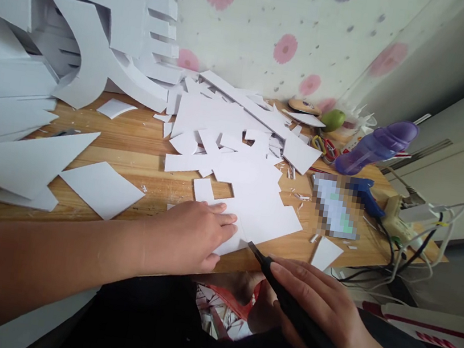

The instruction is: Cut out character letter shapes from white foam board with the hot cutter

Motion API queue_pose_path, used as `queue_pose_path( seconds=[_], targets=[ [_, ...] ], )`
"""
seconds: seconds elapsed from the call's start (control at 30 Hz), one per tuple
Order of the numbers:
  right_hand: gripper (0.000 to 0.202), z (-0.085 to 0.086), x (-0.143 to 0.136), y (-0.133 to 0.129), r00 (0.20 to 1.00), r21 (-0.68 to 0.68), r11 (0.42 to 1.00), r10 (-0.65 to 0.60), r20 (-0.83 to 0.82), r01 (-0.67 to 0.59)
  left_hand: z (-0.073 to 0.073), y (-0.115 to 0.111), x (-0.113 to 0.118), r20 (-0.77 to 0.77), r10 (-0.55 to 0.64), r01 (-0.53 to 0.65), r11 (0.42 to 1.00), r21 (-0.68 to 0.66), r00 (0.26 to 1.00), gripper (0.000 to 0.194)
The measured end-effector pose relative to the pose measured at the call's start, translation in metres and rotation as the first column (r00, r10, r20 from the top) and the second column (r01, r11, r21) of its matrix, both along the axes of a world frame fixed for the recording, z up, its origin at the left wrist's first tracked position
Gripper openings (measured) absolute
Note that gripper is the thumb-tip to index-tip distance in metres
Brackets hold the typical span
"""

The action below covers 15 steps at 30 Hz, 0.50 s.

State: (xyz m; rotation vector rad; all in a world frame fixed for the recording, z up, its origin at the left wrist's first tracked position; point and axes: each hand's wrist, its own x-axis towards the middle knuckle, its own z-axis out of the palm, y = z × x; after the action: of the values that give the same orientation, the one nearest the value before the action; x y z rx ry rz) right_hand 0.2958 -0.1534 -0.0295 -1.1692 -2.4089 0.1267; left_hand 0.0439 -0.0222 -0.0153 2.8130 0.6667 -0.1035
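My left hand (pixel 189 231) lies flat on a white foam-board sheet (pixel 264 219) at the table's front edge, fingers stretched out and pressing down. In my right hand (pixel 322 296) is a black craft knife (pixel 280 290), its handle pointing back toward my body. The blade tip meets the sheet near its front edge, to the right of my left fingers. A thin line shows on the board just beyond the tip. Beside the left forearm rests a loose four-sided white piece (pixel 102 189). Another small white piece (pixel 326 253) lies right of the knife.
White offcuts (pixel 214 114) pile up at the back of the wooden table (pixel 149 145). A large white board structure (pixel 85 21) stands back left. On the right are a phone (pixel 335 206), blue glue gun (pixel 367 196), purple bottle (pixel 376 148), scissors (pixel 326 148) and a power strip with cables (pixel 402 221).
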Motion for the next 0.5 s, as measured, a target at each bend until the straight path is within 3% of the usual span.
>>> queue_pose_path(
  seconds=[0.17,0.3,0.5],
  targets=[
    [0.058,-0.017,0.001,-0.009,0.998,0.138,0.99,0.017,0.068,-0.027,-0.001,0.0,-0.002,0.012,-0.004,0.004,1.0,-0.008,1.0,0.044],
    [0.055,-0.027,-0.002,-0.01,0.999,0.216,0.976,0.032,0.028,-0.037,-0.002,-0.002,-0.002,0.001,-0.02,0.02,0.999,0.029,1.0,0.046],
    [0.052,-0.036,-0.006,-0.007,1.0,0.236,0.972,0.009,-0.017,-0.005,-0.001,-0.011,0.001,0.003,0.07,-0.07,0.995,0.071,0.998,0.047]
  ],
)
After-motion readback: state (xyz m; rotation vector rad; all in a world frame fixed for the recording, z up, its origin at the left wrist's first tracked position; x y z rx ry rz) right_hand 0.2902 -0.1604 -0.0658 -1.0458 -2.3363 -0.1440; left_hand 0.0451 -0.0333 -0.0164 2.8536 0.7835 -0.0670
